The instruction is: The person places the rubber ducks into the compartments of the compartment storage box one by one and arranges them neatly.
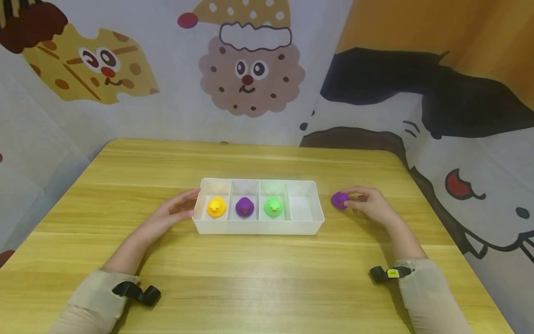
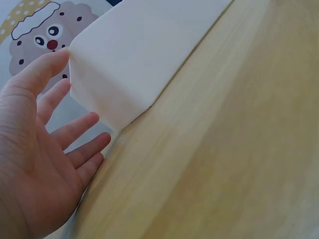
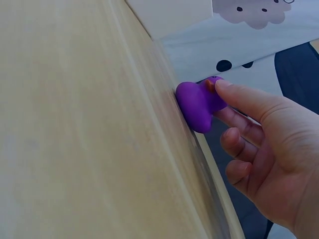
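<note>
A white divided box [image 1: 258, 227] stands on the table with a row of compartments. From the left, these hold a yellow toy duck [image 1: 216, 207], a purple toy duck [image 1: 244, 207] and a green toy duck [image 1: 273, 206]; the rightmost is bare. My left hand [image 1: 175, 206] is at the box's left end, thumb tip at its corner and fingers spread and loosely bent, as the left wrist view shows. Right of the box, my right hand [image 1: 371, 204] pinches another purple duck [image 3: 195, 105] by its head between thumb and fingers. That duck lies tipped, at or just above the tabletop.
The wooden table [image 1: 258, 283] extends around the box on every side. Behind it hangs a cloth [image 1: 167, 120] printed with cartoon figures. A black strap with a small device [image 1: 137, 293] sits on the left sleeve, and a similar one [image 1: 390, 273] on the right.
</note>
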{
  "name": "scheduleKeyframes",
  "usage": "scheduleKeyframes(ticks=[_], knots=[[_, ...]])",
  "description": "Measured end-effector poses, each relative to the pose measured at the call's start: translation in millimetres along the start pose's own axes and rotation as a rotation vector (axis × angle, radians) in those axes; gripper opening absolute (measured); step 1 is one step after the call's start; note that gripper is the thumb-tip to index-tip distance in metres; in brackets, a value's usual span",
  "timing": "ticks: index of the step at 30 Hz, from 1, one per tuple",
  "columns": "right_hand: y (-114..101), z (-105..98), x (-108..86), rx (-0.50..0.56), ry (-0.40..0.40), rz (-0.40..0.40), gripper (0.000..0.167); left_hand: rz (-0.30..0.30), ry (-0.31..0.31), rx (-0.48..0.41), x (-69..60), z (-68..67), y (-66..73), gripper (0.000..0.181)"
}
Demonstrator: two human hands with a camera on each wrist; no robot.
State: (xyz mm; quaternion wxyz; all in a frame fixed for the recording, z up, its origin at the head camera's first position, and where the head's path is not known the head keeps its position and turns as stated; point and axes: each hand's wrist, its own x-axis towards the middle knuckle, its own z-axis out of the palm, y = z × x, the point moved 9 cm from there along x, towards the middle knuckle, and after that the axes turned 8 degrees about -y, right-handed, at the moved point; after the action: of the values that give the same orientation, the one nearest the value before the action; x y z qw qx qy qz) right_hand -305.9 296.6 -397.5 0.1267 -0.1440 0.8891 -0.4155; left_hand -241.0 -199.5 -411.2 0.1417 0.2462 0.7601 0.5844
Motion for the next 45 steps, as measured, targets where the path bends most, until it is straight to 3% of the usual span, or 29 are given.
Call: scheduleKeyframes(ticks=[17,26,38,45], knots=[[-29,-11,-7.6,-0.004,0.115,-0.030,0.044,-0.013,-0.002,-0.006,0.3,-0.8,-1.9,0.055],[-101,-7,-26.7,-0.055,0.140,-0.138,0.033,-0.011,-0.006,-0.003,0.3,-1.4,-2.9,0.055],[-103,1,-18.3,0.013,0.122,-0.255,0.034,-0.008,-0.004,0.004,0.5,-0.9,-0.6,0.055],[-114,13,-12.9,-0.030,0.058,-0.285,0.032,-0.007,-0.006,0.000,0.4,-0.5,-1.1,0.055]])
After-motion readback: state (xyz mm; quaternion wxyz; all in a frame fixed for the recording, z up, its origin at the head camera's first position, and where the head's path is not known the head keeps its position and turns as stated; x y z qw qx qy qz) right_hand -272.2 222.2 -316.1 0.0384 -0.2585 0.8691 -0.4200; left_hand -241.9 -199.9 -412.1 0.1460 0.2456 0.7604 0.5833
